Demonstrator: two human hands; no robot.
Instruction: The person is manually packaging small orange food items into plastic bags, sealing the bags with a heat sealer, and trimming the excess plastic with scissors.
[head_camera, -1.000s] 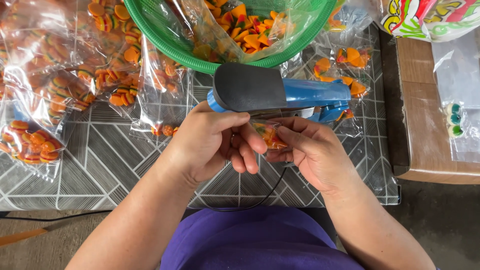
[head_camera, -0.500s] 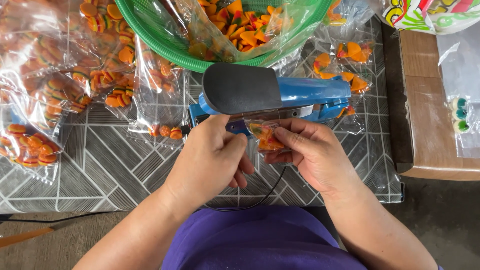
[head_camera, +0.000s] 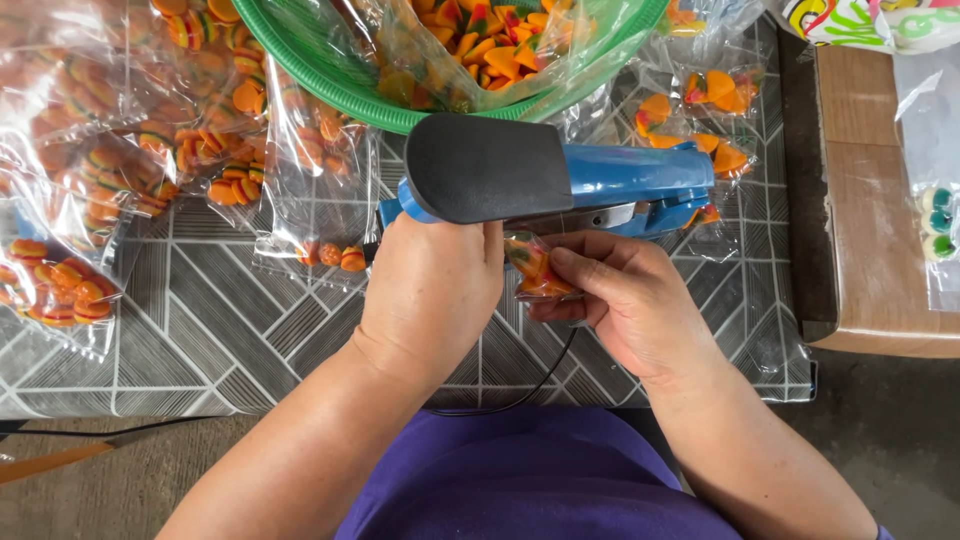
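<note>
Two bare hands meet at a blue heat sealer (head_camera: 560, 185) on a table covered in a grey geometric-pattern cloth (head_camera: 200, 330). The left hand (head_camera: 430, 290) is curled with its fingers pressed together up under the sealer's dark handle pad (head_camera: 485, 165), the knuckles turned toward the camera; whether the fingertips touch the bar or the bag cannot be told, since the hand hides them. The right hand (head_camera: 620, 300) pinches a small clear bag of orange sweets (head_camera: 532, 268) between thumb and forefinger, its open top pushed up into the gap beneath the sealer's arm, just beyond the fingertips. Holding the bag by its filled lower part appears to keep the sweets clear of the sealing bar and the mouth of the plastic flat.

Beyond the fingers, past the sealer, a green plastic basket (head_camera: 330, 85) holds a loose clear sack of the same wedge-shaped sweets, near enough for either hand to reach. Filled bags of burger-shaped sweets (head_camera: 110, 170) lie heaped to the outside of the left hand, and a few sealed bags of orange wedges (head_camera: 700, 100) lie beyond the right hand. A black cord (head_camera: 520, 390) trails back under the wrists toward the person's purple garment (head_camera: 530, 480). A brown cardboard box (head_camera: 880, 230) stands well to the outside of the right hand.
</note>
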